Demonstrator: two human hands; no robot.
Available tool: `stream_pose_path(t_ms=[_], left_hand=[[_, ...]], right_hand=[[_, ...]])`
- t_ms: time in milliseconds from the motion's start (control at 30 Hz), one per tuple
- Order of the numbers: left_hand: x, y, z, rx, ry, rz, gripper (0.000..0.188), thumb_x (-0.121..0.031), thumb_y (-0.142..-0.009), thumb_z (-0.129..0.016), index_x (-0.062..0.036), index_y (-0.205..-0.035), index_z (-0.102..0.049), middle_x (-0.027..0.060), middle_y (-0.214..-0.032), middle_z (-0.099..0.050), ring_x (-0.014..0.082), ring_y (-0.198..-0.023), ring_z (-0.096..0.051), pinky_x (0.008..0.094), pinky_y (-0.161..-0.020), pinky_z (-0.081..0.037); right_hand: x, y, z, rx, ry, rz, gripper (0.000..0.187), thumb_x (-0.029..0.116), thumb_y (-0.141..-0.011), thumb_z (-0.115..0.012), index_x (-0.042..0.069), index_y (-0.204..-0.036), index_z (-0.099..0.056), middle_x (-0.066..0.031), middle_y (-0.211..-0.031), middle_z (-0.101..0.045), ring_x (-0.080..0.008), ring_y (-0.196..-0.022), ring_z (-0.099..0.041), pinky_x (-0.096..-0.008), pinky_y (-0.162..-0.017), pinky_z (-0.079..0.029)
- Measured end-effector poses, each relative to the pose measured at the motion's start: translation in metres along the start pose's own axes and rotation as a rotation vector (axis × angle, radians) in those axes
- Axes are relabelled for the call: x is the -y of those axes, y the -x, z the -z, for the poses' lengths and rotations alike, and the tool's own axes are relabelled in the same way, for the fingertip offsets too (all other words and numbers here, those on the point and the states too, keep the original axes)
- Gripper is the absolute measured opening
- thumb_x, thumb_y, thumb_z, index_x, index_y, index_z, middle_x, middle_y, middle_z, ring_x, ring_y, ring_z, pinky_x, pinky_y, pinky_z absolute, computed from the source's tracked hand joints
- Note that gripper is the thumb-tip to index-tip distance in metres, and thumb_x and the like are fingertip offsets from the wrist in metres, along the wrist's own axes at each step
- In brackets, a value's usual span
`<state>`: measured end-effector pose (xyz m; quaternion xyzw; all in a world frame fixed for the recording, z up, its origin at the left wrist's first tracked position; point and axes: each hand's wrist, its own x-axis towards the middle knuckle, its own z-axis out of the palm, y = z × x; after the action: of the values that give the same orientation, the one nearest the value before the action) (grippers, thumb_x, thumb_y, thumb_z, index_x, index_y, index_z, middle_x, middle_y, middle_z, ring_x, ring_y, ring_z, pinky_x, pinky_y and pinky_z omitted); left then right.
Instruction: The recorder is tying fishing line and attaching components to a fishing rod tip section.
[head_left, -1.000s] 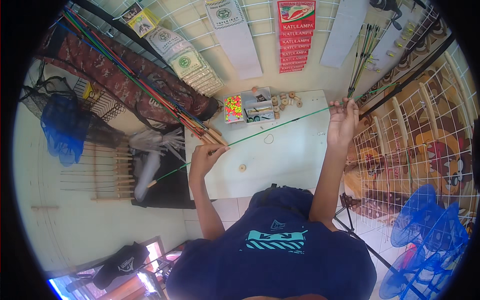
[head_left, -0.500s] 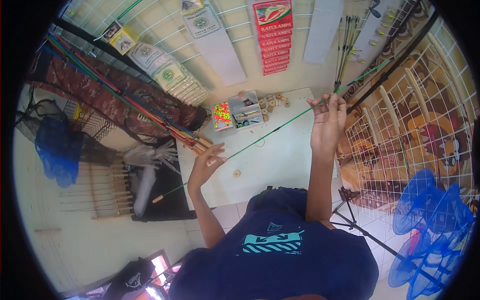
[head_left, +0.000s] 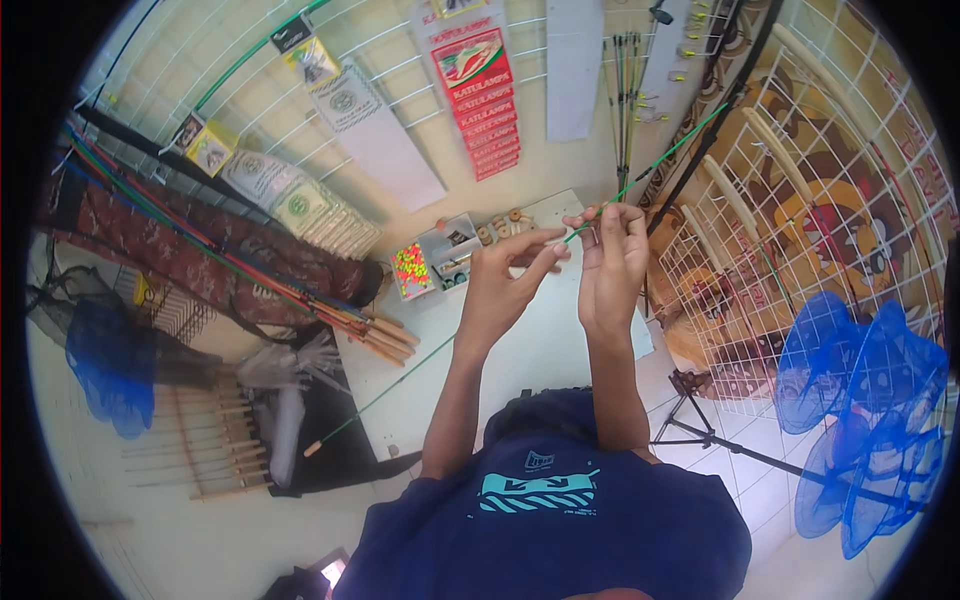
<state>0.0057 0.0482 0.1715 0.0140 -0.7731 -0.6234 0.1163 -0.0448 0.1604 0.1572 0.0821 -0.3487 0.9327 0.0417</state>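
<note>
A thin green fishing rod (head_left: 668,155) slants across in front of me. Its short wooden handle (head_left: 313,448) is at the lower left, and its far end rises toward the upper right. My left hand (head_left: 500,290) pinches the rod with thumb and fingertips, close beside my right hand. My right hand (head_left: 612,268) is closed on the rod slightly farther up, palm turned toward me. A small pale bit shows at the left fingertips, too small to make out. Part of the rod is hidden behind my left hand and forearm.
On the white table (head_left: 400,425) stand a compartment box (head_left: 452,280) of bright beads and small wooden spools (head_left: 502,230). Wooden-handled rods (head_left: 385,335) and a camouflage bag (head_left: 230,275) lie left. Blue nets (head_left: 865,370), a tripod (head_left: 705,438) and a wire grid (head_left: 720,330) stand right.
My left hand has moved right and up along the rod, from well apart to right beside my right hand. The view has shifted, and my left arm now crosses the table.
</note>
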Motion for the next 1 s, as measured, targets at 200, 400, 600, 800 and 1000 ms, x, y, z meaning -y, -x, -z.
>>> stream_pose_path(t_ms=[200,400,600,800,1000], left_hand=[[0.004,0.006,-0.011,-0.038,0.038,0.028,0.018,-0.013,-0.09,-0.064,0.0011,-0.102,-0.069,0.0067,-0.075,-0.068,0.0088,-0.059,-0.06,0.0216,-0.051,-0.046],[0.01,0.007,-0.014,-0.142,-0.062,-0.075,0.015,-0.012,-0.088,-0.065,-0.0015,-0.097,-0.071,0.0057,-0.073,-0.07,0.0081,-0.053,-0.059,0.0212,-0.049,-0.045],[0.011,0.009,-0.013,-0.135,-0.089,-0.076,0.016,-0.012,-0.088,-0.065,-0.0006,-0.097,-0.071,0.0067,-0.073,-0.069,0.0084,-0.053,-0.059,0.0215,-0.049,-0.045],[0.015,0.009,-0.013,-0.147,-0.08,-0.078,0.016,-0.012,-0.088,-0.065,-0.0001,-0.098,-0.071,0.0068,-0.073,-0.069,0.008,-0.052,-0.057,0.0213,-0.049,-0.044],[0.014,0.01,-0.013,-0.143,-0.094,-0.061,0.016,-0.011,-0.088,-0.065,0.0,-0.097,-0.071,0.0072,-0.073,-0.069,0.0079,-0.051,-0.057,0.0216,-0.048,-0.044]], right_hand=[[0.004,-0.01,0.016,-0.037,0.038,0.035,0.011,0.013,-0.098,-0.053,0.002,-0.099,-0.05,-0.0091,-0.093,-0.058,-0.0173,-0.087,-0.058,-0.0348,-0.086,-0.049],[0.007,-0.016,0.02,-0.056,-0.013,0.099,0.012,0.014,-0.097,-0.056,0.003,-0.1,-0.053,-0.0052,-0.092,-0.059,-0.0126,-0.085,-0.057,-0.032,-0.083,-0.047],[0.007,-0.018,0.022,-0.114,-0.071,0.114,0.011,0.01,-0.092,-0.063,0.001,-0.098,-0.059,-0.0052,-0.092,-0.062,-0.012,-0.083,-0.058,-0.0303,-0.081,-0.048],[0.004,-0.017,0.02,-0.169,-0.097,0.094,0.013,0.006,-0.089,-0.065,0.0,-0.099,-0.059,-0.0069,-0.093,-0.063,-0.0135,-0.084,-0.06,-0.0298,-0.081,-0.05],[0.002,-0.019,0.021,-0.227,-0.134,0.134,0.016,0.005,-0.088,-0.067,0.0,-0.1,-0.058,-0.0075,-0.093,-0.063,-0.0142,-0.084,-0.06,-0.0292,-0.081,-0.05]])
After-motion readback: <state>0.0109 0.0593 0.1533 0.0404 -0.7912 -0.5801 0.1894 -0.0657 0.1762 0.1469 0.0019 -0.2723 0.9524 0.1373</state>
